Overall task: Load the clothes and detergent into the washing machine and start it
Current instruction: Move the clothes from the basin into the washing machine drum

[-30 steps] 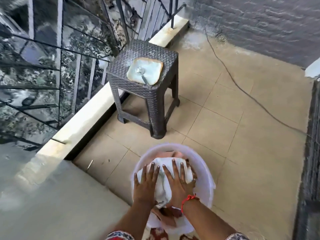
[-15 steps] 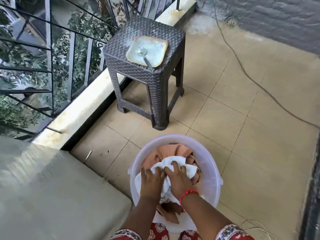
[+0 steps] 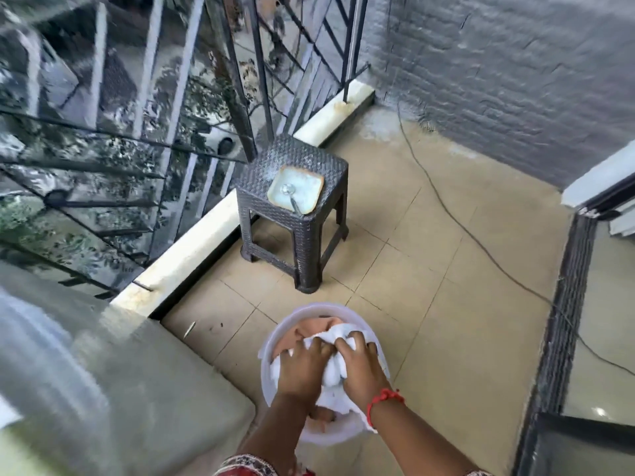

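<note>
Bunching inside the white bucket (image 3: 275, 341), the white cloth (image 3: 331, 371) is gripped by curled fingers of left hand (image 3: 302, 369) and right hand (image 3: 360, 367).

Both hands, flat on the white cloth (image 3: 331, 367) a second ago, have curled; fingers (image 3: 318, 345) now bunch it up inside the tub (image 3: 275, 338).

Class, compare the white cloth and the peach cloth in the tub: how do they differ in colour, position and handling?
Colour: the white cloth is bright white; the peach cloth is a pinkish tan.
Position: the white cloth lies on top; the peach cloth sits beneath, showing mainly at the far side.
Handling: the left hand and right hand grip the white cloth, not the peach.
Both lie in the tub.
</note>
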Motion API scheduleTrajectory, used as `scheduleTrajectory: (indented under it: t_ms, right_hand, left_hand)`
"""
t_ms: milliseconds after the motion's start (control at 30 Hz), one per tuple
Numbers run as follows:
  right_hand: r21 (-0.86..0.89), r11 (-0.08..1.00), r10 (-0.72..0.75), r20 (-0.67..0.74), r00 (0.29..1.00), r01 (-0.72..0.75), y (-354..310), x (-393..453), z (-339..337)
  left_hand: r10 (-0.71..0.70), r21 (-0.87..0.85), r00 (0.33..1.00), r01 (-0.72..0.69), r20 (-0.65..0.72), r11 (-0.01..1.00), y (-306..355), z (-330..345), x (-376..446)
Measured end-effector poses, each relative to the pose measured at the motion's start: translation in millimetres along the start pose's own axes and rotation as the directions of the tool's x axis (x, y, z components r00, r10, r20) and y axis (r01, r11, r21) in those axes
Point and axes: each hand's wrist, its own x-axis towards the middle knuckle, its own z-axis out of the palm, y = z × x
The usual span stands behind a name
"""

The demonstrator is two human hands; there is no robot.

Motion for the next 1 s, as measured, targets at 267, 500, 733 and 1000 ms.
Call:
scheduleTrajectory:
  t_ms: [267, 500, 733, 1000]
  right_hand:
    - [-0.085, 0.988, -0.138, -0.142, 0.98, 0.127, -82, -69, -117]
    - [-0.085, 0.946, -0.325, -0.25, 0.912, 0.314, -160, -118, -183]
    - [-0.08, 0.802, -0.572, -0.39, 0.722, 0.592, -238, -125, -216]
    - [-0.119, 0.613, -0.756, -0.376, 0.536, 0.781, -381, -166, -207]
  left_hand:
    - [-0.102, -0.055, 0.98, 0.094, -0.173, 0.994, 13, -126, -97]
    - [-0.255, -0.188, 0.916, 0.204, -0.31, 0.961, 10, -200, -178]
    - [-0.445, -0.371, 0.723, 0.275, -0.529, 0.887, -20, -260, -245]
    - [-0.625, -0.501, 0.439, 0.375, -0.646, 0.78, -94, -292, -354]
